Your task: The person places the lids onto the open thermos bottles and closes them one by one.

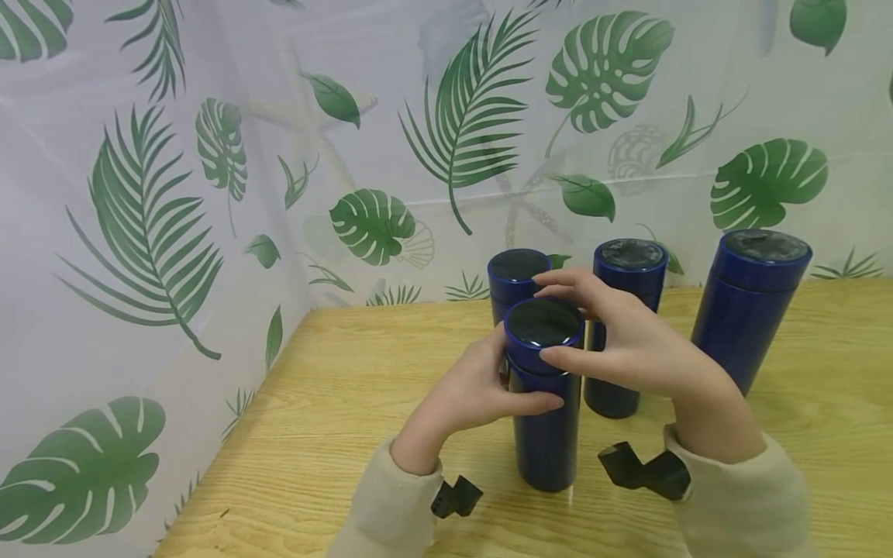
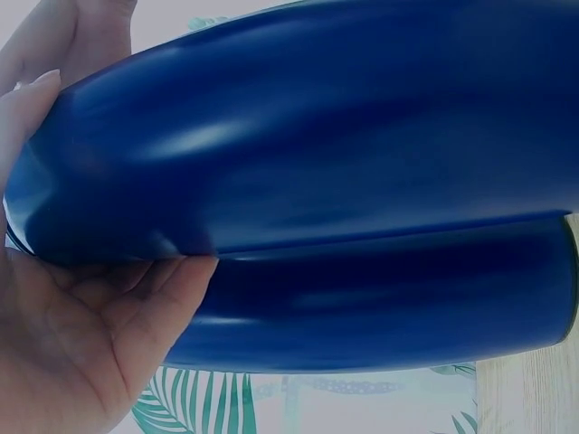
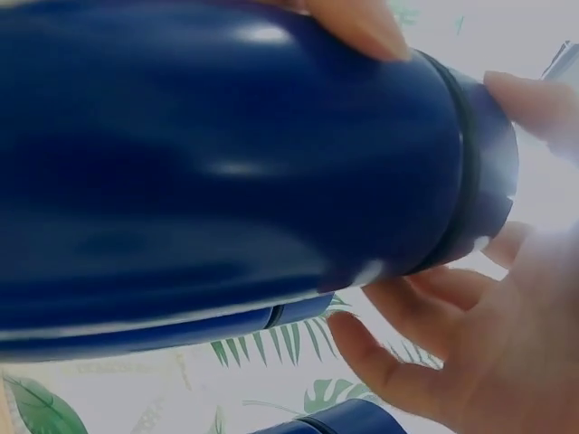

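A dark blue thermos (image 1: 547,442) with a glossy black-topped lid (image 1: 543,322) stands upright on the wooden table. My left hand (image 1: 474,387) grips its body just below the lid, the thumb across the near side. In the left wrist view, the fingers of the left hand (image 2: 90,353) curl around the blue wall. My right hand (image 1: 628,341) holds the lid, thumb on the near side and fingers reaching around the far side. A dark seam rings the thermos below the lid in the right wrist view, where the right hand (image 3: 470,344) is partly washed out by glare.
Right behind the held thermos is a second blue thermos (image 1: 515,275). Another thermos (image 1: 614,395) stands behind my right hand, and one more thermos (image 1: 743,318) is farther right. A leaf-patterned sheet (image 1: 446,116) borders the wooden table (image 1: 377,349) at the back and left.
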Tool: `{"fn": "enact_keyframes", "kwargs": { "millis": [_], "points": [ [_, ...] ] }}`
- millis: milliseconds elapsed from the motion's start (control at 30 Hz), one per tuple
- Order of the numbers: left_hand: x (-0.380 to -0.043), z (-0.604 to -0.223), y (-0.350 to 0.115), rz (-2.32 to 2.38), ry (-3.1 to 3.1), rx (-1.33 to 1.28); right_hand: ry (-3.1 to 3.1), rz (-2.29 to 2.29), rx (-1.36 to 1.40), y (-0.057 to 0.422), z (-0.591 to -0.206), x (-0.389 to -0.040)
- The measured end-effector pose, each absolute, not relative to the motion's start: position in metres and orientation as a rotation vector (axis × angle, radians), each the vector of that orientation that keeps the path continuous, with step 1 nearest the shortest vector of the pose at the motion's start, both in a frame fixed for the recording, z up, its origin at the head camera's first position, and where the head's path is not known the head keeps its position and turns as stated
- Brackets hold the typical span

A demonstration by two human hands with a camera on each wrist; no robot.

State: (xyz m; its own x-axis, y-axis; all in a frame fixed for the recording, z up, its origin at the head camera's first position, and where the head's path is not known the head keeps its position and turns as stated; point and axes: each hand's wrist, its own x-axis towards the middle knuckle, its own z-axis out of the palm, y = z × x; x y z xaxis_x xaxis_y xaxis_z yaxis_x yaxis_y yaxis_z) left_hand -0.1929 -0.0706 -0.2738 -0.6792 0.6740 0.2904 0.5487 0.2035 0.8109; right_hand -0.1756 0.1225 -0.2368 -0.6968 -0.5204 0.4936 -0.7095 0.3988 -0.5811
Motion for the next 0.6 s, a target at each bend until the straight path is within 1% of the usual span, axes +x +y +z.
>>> {"fn": "enact_keyframes", "kwargs": {
  "millis": [133, 233, 367, 500, 600],
  "points": [
    [-0.183, -0.261, -0.07, 1.481, 2.344, 1.19, -2.48, 1.121, 0.968, 0.118, -0.236, -0.176],
    [-0.178, -0.255, -0.07, 1.478, 2.351, 1.179, -2.499, 1.107, 0.944, 0.117, -0.236, -0.175],
    [-0.177, -0.254, -0.07, 1.487, 2.348, 1.152, -2.45, 1.164, 1.039, 0.122, -0.235, -0.176],
    [-0.189, -0.269, -0.069, 1.501, 2.335, 1.156, -2.384, 1.238, 1.156, 0.128, -0.236, -0.177],
    [-0.191, -0.271, -0.069, 1.503, 2.329, 1.155, -2.385, 1.265, 1.156, 0.129, -0.237, -0.178]
  ]
}}
